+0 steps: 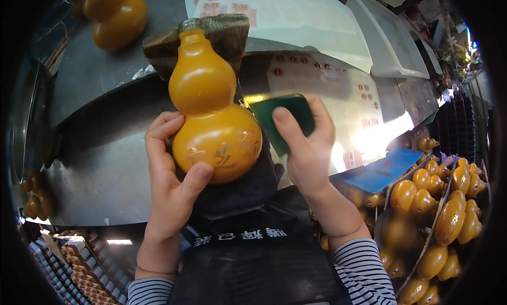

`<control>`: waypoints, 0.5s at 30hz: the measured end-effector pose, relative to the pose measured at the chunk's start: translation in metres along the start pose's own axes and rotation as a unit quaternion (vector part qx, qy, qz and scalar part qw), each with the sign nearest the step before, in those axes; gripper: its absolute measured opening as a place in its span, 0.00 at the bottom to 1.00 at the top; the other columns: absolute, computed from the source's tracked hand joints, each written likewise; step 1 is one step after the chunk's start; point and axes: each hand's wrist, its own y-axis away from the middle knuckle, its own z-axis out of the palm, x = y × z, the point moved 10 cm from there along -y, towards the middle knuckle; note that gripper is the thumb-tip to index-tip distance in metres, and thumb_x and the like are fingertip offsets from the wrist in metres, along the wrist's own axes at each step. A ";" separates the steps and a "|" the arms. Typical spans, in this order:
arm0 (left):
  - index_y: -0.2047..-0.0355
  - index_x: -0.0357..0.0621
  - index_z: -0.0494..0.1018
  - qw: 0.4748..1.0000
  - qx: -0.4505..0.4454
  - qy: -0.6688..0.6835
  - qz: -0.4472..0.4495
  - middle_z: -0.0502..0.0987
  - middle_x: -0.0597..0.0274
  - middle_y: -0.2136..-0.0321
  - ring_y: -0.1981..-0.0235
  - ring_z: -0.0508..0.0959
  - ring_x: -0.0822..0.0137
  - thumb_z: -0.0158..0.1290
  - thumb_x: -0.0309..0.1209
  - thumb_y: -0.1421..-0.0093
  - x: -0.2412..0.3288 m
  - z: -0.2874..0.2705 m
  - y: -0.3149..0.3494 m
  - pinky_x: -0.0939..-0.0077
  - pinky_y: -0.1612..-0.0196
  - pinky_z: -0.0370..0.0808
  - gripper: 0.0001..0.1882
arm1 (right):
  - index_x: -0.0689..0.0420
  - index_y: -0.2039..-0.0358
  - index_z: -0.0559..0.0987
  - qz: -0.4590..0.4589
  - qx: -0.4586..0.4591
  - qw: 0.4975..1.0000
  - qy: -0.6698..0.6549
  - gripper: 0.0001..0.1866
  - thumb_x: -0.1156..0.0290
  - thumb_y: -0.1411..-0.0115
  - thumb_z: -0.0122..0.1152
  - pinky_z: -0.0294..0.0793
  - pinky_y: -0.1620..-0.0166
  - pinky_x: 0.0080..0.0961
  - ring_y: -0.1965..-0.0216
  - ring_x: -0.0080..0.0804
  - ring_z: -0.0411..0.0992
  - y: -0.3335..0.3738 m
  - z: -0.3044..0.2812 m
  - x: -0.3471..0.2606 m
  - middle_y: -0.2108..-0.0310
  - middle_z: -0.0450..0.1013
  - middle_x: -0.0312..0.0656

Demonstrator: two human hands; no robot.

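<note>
A yellow gourd-shaped bottle (203, 86) lies tilted before me, its neck resting in the notch of a dark wooden block (227, 33). Gold-brown markings show on its lower bulb. My left hand (174, 173) is wrapped round the left side of that bulb, thumb on the front. In my right hand (306, 141) a dark green flat scraper (282, 117) is pinched between thumb and fingers. The scraper's left edge is close to the bottle's right side; whether they touch I cannot tell. Under the lower bulb lies a dark cloth pad (232, 196).
More yellow gourd bottles (120, 24) stand at the far left of the metal table (105, 162). Printed sheets (296, 20) and a white tray (388, 35) lie at the back right. Divided crates of bottles (433, 215), topped by a blue sheet (377, 170), are at my right.
</note>
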 end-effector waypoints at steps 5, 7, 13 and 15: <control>0.50 0.40 0.59 0.997 0.007 -0.069 0.043 0.59 0.53 0.50 0.46 0.61 0.60 0.59 0.48 0.47 0.015 0.002 -0.009 0.68 0.40 0.55 0.34 | 0.61 0.67 0.72 -0.065 -0.026 0.986 0.149 0.10 0.73 0.45 0.64 0.70 0.64 0.21 0.68 0.22 0.70 -0.010 0.009 -0.022 0.72 0.73 0.39; 0.51 0.40 0.59 0.999 0.035 -0.038 0.004 0.60 0.53 0.50 0.44 0.60 0.61 0.53 0.44 0.42 0.009 0.005 -0.012 0.69 0.39 0.53 0.27 | 0.61 0.67 0.72 -0.034 -0.001 0.995 0.089 0.12 0.72 0.46 0.65 0.69 0.64 0.22 0.69 0.22 0.69 -0.021 -0.014 0.001 0.74 0.72 0.39; 0.56 0.38 0.66 0.998 0.032 0.037 -0.028 0.67 0.57 0.53 0.48 0.67 0.68 0.39 0.26 0.33 -0.025 -0.036 -0.014 0.73 0.42 0.60 0.09 | 0.58 0.59 0.71 0.155 -0.019 0.988 -0.023 0.11 0.73 0.40 0.60 0.70 0.58 0.17 0.60 0.17 0.68 0.002 -0.122 0.052 0.63 0.69 0.34; 0.58 0.38 0.67 0.998 0.057 0.011 -0.037 0.68 0.59 0.56 0.51 0.69 0.70 0.42 0.25 0.34 -0.025 -0.049 -0.012 0.73 0.44 0.65 0.07 | 0.57 0.69 0.72 0.201 0.013 0.955 -0.216 0.12 0.61 0.36 0.55 0.67 0.70 0.19 0.72 0.22 0.68 -0.006 -0.189 0.078 0.74 0.70 0.36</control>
